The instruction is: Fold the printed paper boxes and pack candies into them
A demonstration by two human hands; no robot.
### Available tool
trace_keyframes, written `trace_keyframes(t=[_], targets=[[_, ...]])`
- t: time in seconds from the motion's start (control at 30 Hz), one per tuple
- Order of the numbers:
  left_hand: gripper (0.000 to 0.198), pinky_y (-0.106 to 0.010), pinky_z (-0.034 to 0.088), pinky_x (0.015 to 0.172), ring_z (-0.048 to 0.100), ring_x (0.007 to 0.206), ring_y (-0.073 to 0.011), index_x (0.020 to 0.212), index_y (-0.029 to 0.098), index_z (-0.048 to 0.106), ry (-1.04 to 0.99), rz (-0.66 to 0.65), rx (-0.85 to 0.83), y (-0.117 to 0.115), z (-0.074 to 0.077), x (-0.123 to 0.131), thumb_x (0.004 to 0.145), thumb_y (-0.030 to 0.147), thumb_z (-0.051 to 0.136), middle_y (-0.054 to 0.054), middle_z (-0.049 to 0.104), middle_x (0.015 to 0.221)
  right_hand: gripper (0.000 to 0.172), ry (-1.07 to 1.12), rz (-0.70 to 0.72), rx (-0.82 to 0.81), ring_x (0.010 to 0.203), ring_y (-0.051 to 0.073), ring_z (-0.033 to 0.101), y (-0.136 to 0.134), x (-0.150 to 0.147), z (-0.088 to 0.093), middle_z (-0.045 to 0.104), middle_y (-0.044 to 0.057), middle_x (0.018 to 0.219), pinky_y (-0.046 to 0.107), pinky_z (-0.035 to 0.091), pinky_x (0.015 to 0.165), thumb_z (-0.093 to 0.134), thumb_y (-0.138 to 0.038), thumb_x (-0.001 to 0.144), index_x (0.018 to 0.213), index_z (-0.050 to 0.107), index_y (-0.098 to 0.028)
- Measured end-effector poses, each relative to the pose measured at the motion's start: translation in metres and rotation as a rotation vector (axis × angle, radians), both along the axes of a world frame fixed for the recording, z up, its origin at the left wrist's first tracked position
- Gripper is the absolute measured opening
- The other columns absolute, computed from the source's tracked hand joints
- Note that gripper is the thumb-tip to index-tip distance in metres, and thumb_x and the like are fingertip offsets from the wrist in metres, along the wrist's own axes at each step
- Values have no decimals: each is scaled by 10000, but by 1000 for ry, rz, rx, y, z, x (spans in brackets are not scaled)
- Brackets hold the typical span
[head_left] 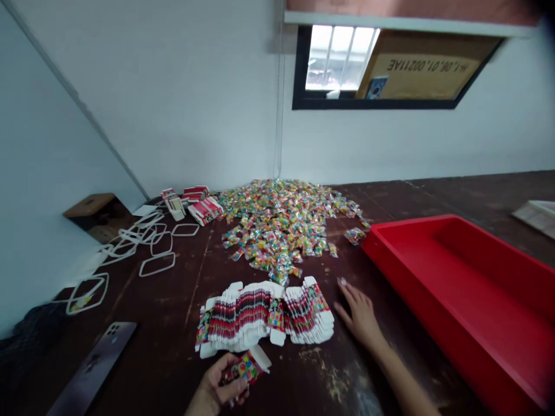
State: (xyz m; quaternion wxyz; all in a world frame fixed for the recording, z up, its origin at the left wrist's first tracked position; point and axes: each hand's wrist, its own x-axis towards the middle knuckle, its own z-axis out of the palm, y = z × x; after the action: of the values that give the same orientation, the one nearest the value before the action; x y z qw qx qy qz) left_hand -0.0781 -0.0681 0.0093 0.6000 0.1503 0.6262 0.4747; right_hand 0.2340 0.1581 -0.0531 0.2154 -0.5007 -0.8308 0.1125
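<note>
My left hand (221, 386) is closed round a small printed carton (246, 368) with colourful balls on its face and a white flap standing out at its end. My right hand (358, 312) lies on the dark table with its fingers stretched out, holding nothing. Just left of its fingertips is a long row of flattened cartons (247, 315), overlapping one another, with white flaps along the edges. Beyond the row spreads a big heap of small clear packets of coloured candy (281, 225).
A deep red tray (416, 271) stands on the right. To the left lie a phone (93, 370), loose white straps (156, 263) and a wooden box (99, 214). More stacked cartons (206, 209) sit by the wall, under a window (342, 63).
</note>
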Motion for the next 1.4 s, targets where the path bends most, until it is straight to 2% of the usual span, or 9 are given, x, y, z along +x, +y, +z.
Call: trace_keyframes(t=[0.17, 0.33, 0.43, 0.63, 0.77, 0.87, 1.03, 1.13, 1.4], targets=[[446, -280, 461, 617, 633, 635, -166, 926, 144, 591, -256, 14, -10, 11, 2, 17, 587, 344, 799, -63, 683, 797, 738, 63, 172, -187, 1194, 373, 507, -138, 63, -49, 498, 93, 1381, 535, 419, 953, 687, -413, 734, 1403, 377, -381], [395, -237, 442, 515, 631, 611, -148, 1030, 125, 543, -218, -325, 100, 29, -2, 36, 771, 409, 637, -112, 686, 905, 276, 386, 137, -449, 1045, 292, 607, -200, 35, -15, 668, 74, 1126, 439, 484, 905, 583, -295, 847, 1106, 666, -340], [485, -226, 462, 497, 623, 659, -147, 1083, 131, 546, -130, -476, 98, 34, -11, 53, 691, 357, 722, -109, 670, 963, 228, 697, -77, -580, 920, 251, 639, -189, -10, 28, 690, 80, 1013, 369, 513, 819, 648, -331, 820, 1039, 650, -269], [462, -262, 517, 576, 612, 712, -151, 1022, 113, 584, -158, -485, 156, 24, -15, 73, 634, 282, 766, -45, 636, 823, 138, 663, 139, -439, 809, 202, 594, -124, -76, 82, 664, 55, 857, 321, 468, 770, 630, -347, 829, 872, 657, -219], [558, -208, 461, 469, 610, 644, -143, 1137, 133, 524, -159, -431, 221, 21, -5, 65, 687, 385, 737, -30, 619, 794, 169, 527, 343, -378, 1015, 245, 530, -117, -93, 82, 640, 74, 1057, 407, 387, 932, 607, -359, 845, 788, 682, -219], [558, -187, 410, 417, 595, 601, -135, 1105, 117, 567, -161, -372, 245, 23, -2, 58, 820, 592, 502, -42, 612, 746, 245, 692, 275, -518, 1075, 238, 520, -132, -97, 70, 596, 73, 1160, 389, 383, 950, 535, -395, 887, 847, 699, -219], [586, -206, 439, 448, 610, 625, -157, 1015, 86, 616, -231, -309, 140, 29, -8, 51, 826, 612, 443, -92, 657, 768, 267, 1189, 4, -1247, 577, 85, 531, -144, -96, 56, 600, -28, 757, 225, 474, 596, 710, -360, 760, 973, 618, -227], [454, -238, 487, 513, 624, 696, -181, 1059, 84, 610, -272, -352, 171, 35, -8, 48, 782, 439, 553, -109, 676, 846, 285, 1280, 14, -1575, 544, 50, 537, -135, -92, 60, 590, -51, 676, 188, 502, 610, 791, -246, 670, 900, 633, -185], [436, -259, 479, 589, 614, 759, -191, 1097, 103, 597, -383, -381, 185, 43, 0, 45, 785, 401, 537, -111, 661, 903, 236, 1277, 80, -1512, 635, 97, 629, -123, -86, 68, 679, 5, 736, 236, 531, 685, 773, -255, 698, 896, 689, -157]])
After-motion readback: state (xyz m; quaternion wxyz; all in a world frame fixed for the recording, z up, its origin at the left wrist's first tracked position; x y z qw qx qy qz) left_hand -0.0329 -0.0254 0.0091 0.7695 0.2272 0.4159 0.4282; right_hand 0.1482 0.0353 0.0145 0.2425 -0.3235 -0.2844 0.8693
